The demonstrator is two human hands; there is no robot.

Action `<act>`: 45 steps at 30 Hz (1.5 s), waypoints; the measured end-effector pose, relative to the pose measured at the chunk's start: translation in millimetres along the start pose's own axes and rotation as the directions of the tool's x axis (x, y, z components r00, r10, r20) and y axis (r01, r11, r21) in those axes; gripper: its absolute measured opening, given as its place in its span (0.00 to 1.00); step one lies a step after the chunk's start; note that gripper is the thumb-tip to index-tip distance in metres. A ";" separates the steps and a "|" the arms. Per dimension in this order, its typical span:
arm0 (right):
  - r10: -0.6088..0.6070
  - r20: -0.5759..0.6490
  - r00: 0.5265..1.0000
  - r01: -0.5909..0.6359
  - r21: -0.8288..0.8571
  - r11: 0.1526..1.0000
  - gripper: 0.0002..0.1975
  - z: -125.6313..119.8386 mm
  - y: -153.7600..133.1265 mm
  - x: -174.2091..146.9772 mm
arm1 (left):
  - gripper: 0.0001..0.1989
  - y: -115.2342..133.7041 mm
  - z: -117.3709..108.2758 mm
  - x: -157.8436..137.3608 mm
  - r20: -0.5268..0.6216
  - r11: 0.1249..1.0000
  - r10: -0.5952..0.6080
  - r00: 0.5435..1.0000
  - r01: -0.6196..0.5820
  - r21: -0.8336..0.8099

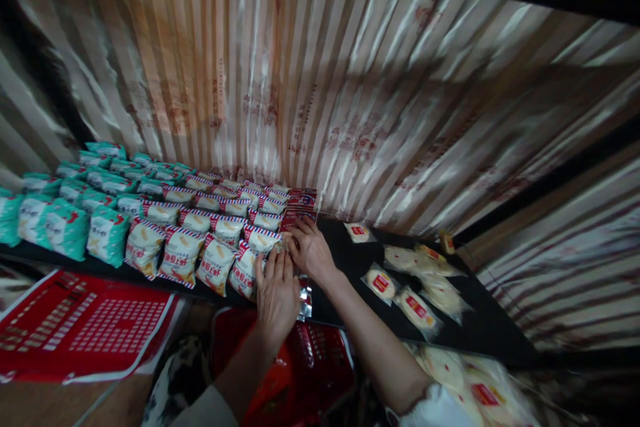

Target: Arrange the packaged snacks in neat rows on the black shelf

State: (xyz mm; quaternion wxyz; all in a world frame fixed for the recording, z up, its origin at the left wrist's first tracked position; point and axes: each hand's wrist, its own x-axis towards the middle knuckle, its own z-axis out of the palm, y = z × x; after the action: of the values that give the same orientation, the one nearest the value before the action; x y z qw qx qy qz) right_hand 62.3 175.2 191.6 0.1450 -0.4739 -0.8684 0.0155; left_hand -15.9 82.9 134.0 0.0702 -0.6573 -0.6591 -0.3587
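Note:
Rows of white-and-red snack packets [179, 250] with striped edges stand on a black shelf [335, 247]. At their right end, my left hand [277, 297] lies palm down with fingers stretched and a little apart, touching the front packets. My right hand [311, 250] reaches in beside it, its fingers slightly bent over a packet that is mostly hidden. Silver foil [305, 301] shows beneath the hands. Just behind my right fingers lie darker red packets [300, 203]. Neither hand visibly grips anything, though the fingertips are partly blurred.
Teal packets [107, 237] fill the shelf's left end. Flat clear-wrapped pale rounds [417, 310] with red labels lie on the right, with more bags [480, 387] lower down. Red baskets [95, 327] are below the front edge. Striped sheeting [300, 80] hangs behind.

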 end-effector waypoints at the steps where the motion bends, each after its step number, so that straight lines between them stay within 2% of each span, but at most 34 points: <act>1: -0.020 0.033 0.999 0.020 0.003 1.000 0.17 1.3 0.0 1.7 | 0.19 -0.2 0.0 -0.9 -0.005 1.000 -0.001 1.000 0.001 0.000; 4: -0.019 0.095 0.995 0.020 -0.006 1.000 0.17 5.2 1.0 4.1 | 0.19 -0.5 1.3 -7.5 -0.036 1.000 -0.007 0.999 0.007 0.002; 8: 0.037 0.114 0.993 -0.036 -0.007 0.999 0.17 9.1 2.7 2.4 | 0.18 0.1 5.2 -20.9 -0.055 1.000 0.016 0.998 -0.017 -0.003; 15: 0.106 0.109 0.988 -0.105 -0.021 0.994 0.17 13.8 2.5 -0.7 | 0.18 0.4 3.1 -25.5 -0.014 0.998 0.060 0.998 -0.060 -0.034; 23: 0.120 0.055 0.991 -0.121 0.009 0.993 0.17 17.6 -1.1 1.4 | 0.21 -2.1 -3.2 -24.5 -0.031 0.998 0.043 0.999 -0.044 -0.035; 28: 0.061 -0.055 0.997 -0.057 0.079 0.995 0.17 27.0 5.7 -1.3 | 0.21 -3.5 -0.8 -24.5 -0.062 0.998 0.061 0.996 -0.062 -0.027; 32: 0.024 -0.210 0.977 0.009 0.155 0.988 0.18 31.5 10.5 -6.8 | 0.20 -2.4 -3.8 -25.2 -0.098 0.994 0.098 0.990 -0.103 -0.048; 36: 0.022 -0.406 0.914 0.106 0.291 0.951 0.15 22.0 10.0 -27.8 | 0.16 -3.1 -17.5 -39.0 -0.150 0.961 0.204 0.967 -0.227 -0.157; 39: 0.131 -0.512 0.849 0.098 0.397 0.912 0.13 14.0 9.1 -64.5 | 0.15 -6.9 -28.1 -67.3 -0.164 0.925 0.220 0.962 -0.259 -0.277; 41: 0.253 -0.512 0.821 0.025 0.474 0.880 0.11 14.7 9.3 -98.7 | 0.15 -9.4 -29.8 -95.3 -0.100 0.921 0.195 0.976 -0.217 -0.323; 42: 0.306 -0.487 0.818 -0.016 0.512 0.859 0.11 17.9 9.8 -117.6 | 0.14 -9.9 -28.2 -111.3 -0.026 0.928 0.175 0.984 -0.173 -0.329; 44: 0.369 -0.335 0.867 -0.125 0.570 0.812 0.12 30.2 11.2 -156.0 | 0.15 -8.7 -19.8 -144.7 0.186 0.956 0.117 0.976 -0.060 -0.288; 45: 0.364 -0.223 0.905 -0.184 0.567 0.803 0.13 39.0 11.9 -174.5 | 0.15 -6.9 -13.7 -160.9 0.331 0.973 0.076 0.941 0.004 -0.233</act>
State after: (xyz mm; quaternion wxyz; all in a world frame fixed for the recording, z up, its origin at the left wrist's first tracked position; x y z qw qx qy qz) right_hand 150.5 41.6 111.0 0.4058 -0.5327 -0.7153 0.1997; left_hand -7.1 -55.3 50.6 -0.1138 -0.7246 -0.6032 -0.3133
